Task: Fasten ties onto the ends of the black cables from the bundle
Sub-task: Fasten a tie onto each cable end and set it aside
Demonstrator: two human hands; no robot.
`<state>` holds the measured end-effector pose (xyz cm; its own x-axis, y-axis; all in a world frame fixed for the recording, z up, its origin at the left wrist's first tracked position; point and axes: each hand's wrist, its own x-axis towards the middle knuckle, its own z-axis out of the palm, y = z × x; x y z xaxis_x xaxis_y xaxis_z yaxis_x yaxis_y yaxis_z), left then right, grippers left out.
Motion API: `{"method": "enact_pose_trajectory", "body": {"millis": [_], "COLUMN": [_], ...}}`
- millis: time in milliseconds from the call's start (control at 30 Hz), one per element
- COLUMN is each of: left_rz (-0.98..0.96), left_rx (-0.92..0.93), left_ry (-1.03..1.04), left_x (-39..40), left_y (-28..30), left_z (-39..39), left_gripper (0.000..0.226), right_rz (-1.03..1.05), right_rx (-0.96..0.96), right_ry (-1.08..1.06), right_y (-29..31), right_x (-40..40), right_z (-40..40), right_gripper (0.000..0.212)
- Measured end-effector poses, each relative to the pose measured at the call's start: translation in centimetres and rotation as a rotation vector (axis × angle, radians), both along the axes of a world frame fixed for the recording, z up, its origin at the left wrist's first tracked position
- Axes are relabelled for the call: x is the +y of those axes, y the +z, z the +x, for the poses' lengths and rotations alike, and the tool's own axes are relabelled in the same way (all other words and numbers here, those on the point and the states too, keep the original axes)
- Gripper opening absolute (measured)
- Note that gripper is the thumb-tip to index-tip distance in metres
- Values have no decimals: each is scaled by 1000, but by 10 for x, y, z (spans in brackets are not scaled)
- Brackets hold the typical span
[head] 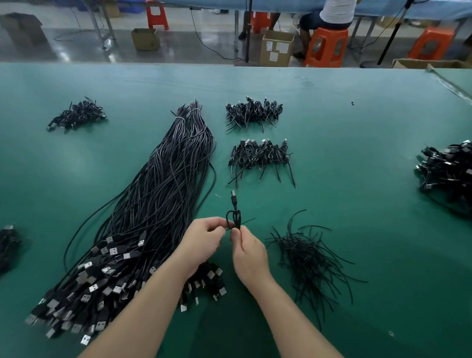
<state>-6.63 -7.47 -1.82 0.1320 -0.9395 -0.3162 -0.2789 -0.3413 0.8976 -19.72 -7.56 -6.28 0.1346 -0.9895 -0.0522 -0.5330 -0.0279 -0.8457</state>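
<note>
- Head view, green worktop [345, 136]. The person's two bare forearms reach in from the near edge and the hands meet just above the worktop, near the middle.
- Left hand [203, 239]: fingers curled, tips pinching the folded black cable [233, 216] at its lower end.
- Right hand [248, 253]: fingers curled, thumb and forefinger pinching the same spot from the other side; the two sets of fingertips nearly touch.
- The cable is folded into a small loop standing upright above the fingers. Long axis runs away from the person; its USB plug [233, 194] points to the far side of the worktop.
- A thin black tie [247, 221] sticks out to the right at the pinch point; whether it is twisted closed cannot be told.
- Loose ties pile [310, 262]: lies on the worktop just right of the right hand, strands splayed.
- Cable bundle [160, 195]: long, lies left of the hands, axis running from near-left to far-centre; plug ends fan out at the near end, partly under the left forearm, bare wire ends bound at the far end.
- Finished coils sit in two rows [262, 157] beyond the hands, with more heaps at far left [77, 114] and far right [461, 174].
- Background: a seated person [331, 14] on an orange stool [325, 47], cardboard boxes on the floor.
</note>
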Motion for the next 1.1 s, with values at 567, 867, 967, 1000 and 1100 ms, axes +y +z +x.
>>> {"method": "enact_pose_trajectory", "body": {"millis": [567,867,967,1000,1100], "left_rz": [-77,1,14,14,3], "left_rx": [86,187,201,187,170], "left_ry": [-51,-160,-149,-137,-107], "left_x": [-1,-5,-6,-6,-6], "left_y": [1,1,2,2,3], "left_z": [5,16,16,15,11], "left_gripper": [10,9,14,13,12], "right_rz": [40,39,31,31,42], "right_rx": [-51,-28,9,15,9], "right_ry": [16,56,74,75,73], "right_y": [7,10,10,9,8], "right_x": [-1,1,2,1,1], "right_z": [-2,-3,-3,-3,-3], "right_gripper": [37,37,39,38,37]}}
